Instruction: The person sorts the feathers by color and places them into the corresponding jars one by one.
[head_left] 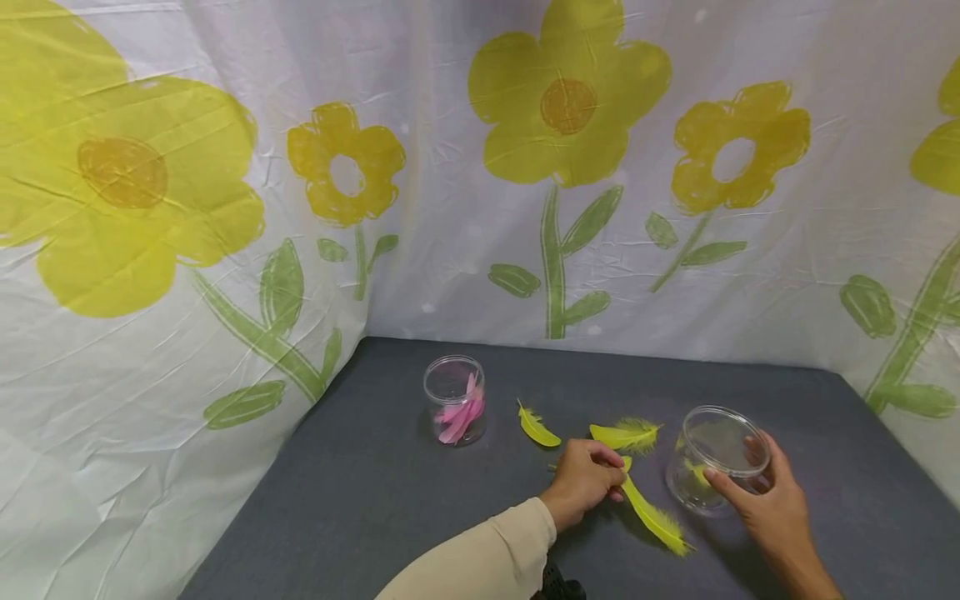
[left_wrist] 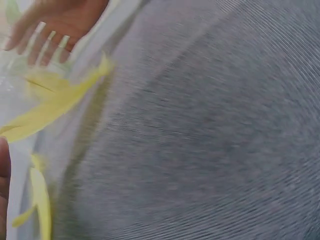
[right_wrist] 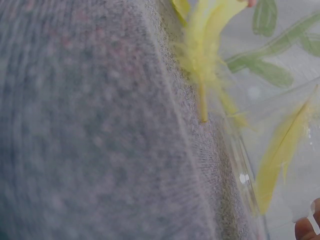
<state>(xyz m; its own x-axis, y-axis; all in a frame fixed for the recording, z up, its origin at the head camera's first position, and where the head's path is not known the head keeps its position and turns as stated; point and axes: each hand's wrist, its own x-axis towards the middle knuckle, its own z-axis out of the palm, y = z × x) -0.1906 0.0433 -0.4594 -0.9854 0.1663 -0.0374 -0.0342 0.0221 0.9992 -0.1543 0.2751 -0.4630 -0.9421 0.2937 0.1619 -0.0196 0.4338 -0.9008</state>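
My left hand (head_left: 583,482) pinches one end of a long yellow feather (head_left: 654,518), whose fluffy end points toward the lower right in the head view. In the left wrist view, that feather (left_wrist: 55,106) reaches from the thumb (left_wrist: 4,172) at the left edge. On the right, my right hand (head_left: 776,504) grips a clear round jar (head_left: 678,479) by its side, thumb in front and fingers behind. The jar stands tilted, its open mouth upward. Inside it lies a yellow feather (head_left: 699,474), also seen through the clear wall in the right wrist view (right_wrist: 281,157).
Two loose yellow feathers, a small curved one (head_left: 537,428) and a fluffier one (head_left: 626,435), lie on the dark table (head_left: 360,483) beyond my left hand. Farther left stands another clear jar (head_left: 433,417) with pink feathers (head_left: 462,414). A flower-printed cloth (head_left: 450,275) hangs behind the table.
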